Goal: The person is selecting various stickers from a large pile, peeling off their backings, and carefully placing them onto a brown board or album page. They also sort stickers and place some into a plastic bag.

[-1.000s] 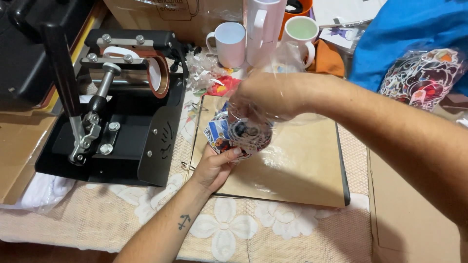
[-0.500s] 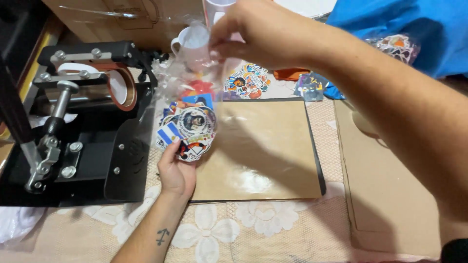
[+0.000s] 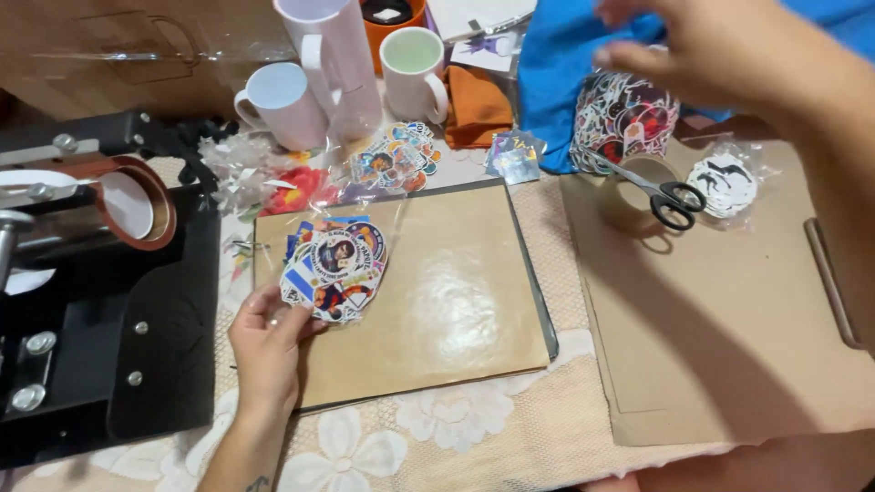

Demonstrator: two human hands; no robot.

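My left hand [image 3: 264, 342] holds a clear packet of colourful stickers [image 3: 333, 269] by its lower left corner, just over the brown mat [image 3: 447, 301]. My right hand [image 3: 702, 46] is raised at the upper right, blurred, fingers spread and holding nothing that I can see. Below it lie black-handled scissors [image 3: 661, 191] across a roll of tape [image 3: 633, 187]. Another sticker packet [image 3: 396, 159] lies beyond the mat's far edge.
A black mug heat press [image 3: 100, 282] fills the left side. White mugs [image 3: 278, 105] [image 3: 415, 73] and a tall clear-wrapped cup [image 3: 333, 59] stand at the back. A blue cloth [image 3: 565, 73], a printed bag [image 3: 624, 123] and a cardboard sheet [image 3: 729, 310] are at right.
My right hand has let go of the packet and swung up to the far right. The left hand keeps the stickers, lower on the mat. The view has shifted right.
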